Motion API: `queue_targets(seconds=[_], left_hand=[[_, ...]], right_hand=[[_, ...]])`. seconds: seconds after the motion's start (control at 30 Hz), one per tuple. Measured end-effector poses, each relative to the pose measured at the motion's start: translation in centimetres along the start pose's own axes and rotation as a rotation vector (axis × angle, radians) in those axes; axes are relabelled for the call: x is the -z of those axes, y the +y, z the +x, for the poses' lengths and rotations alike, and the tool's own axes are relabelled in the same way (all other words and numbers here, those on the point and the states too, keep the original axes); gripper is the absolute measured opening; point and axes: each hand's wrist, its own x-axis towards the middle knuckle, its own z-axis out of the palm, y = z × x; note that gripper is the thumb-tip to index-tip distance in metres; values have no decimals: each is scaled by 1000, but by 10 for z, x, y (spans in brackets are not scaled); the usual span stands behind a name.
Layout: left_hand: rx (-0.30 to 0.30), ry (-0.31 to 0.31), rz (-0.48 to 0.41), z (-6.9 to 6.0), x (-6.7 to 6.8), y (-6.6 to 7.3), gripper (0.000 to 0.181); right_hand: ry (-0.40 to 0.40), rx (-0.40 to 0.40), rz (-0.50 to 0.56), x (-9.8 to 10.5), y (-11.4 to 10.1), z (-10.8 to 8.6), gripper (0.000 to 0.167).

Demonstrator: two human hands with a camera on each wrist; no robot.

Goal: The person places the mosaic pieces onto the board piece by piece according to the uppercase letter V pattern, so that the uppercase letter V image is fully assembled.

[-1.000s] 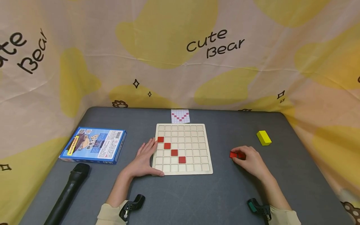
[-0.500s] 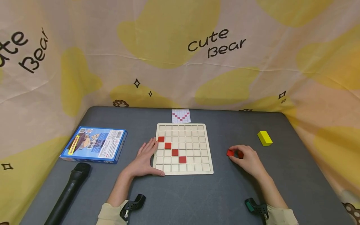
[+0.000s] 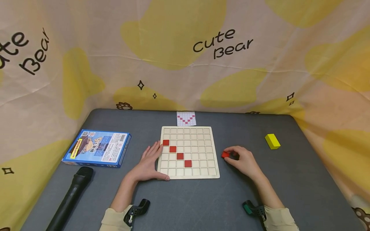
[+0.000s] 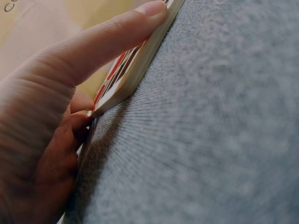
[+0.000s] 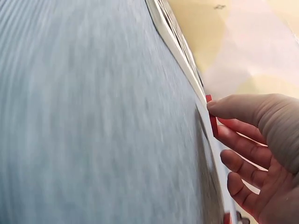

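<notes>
A pale board [image 3: 201,173] with a square grid holds several red tiles stepping down diagonally from its left edge, the lowest being a red tile [image 3: 188,163]. The left hand [image 3: 146,163] lies along the board's left side, fingers spread, its thumb on the near-left corner; in the left wrist view the thumb [image 4: 107,44] rests on the board's edge [image 4: 135,77]. Just right of the board, the right hand [image 3: 244,160] pinches a red tile [image 3: 225,154] between thumb and fingers. In the right wrist view the hand [image 5: 261,144] holds the thin red tile [image 5: 213,123] clear of the table.
A small card [image 3: 186,119] with a red V pattern lies behind the board. At the left are a blue box [image 3: 98,148] and a black microphone [image 3: 69,199]. A yellow block [image 3: 272,141] stands at the right. Another bit of red [image 5: 227,218] shows low in the right wrist view.
The right hand has moved left toward the board with the red tile between its fingers, away from the red piece beside it. The left hand has stayed in place on the board.
</notes>
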Motion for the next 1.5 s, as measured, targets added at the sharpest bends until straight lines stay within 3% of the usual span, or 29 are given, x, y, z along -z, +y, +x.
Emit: queue_targets(seconds=[0.7, 0.9, 1.5], left_hand=[[4, 1, -4, 0, 0, 1, 126], [11, 1, -8, 0, -1, 1, 127], [11, 6, -12, 0, -1, 1, 126]], right_hand=[[-102, 126, 146, -42, -47, 28, 25], [-131, 168, 145, -52, -57, 32, 24], [-142, 235, 161, -60, -63, 36, 23]])
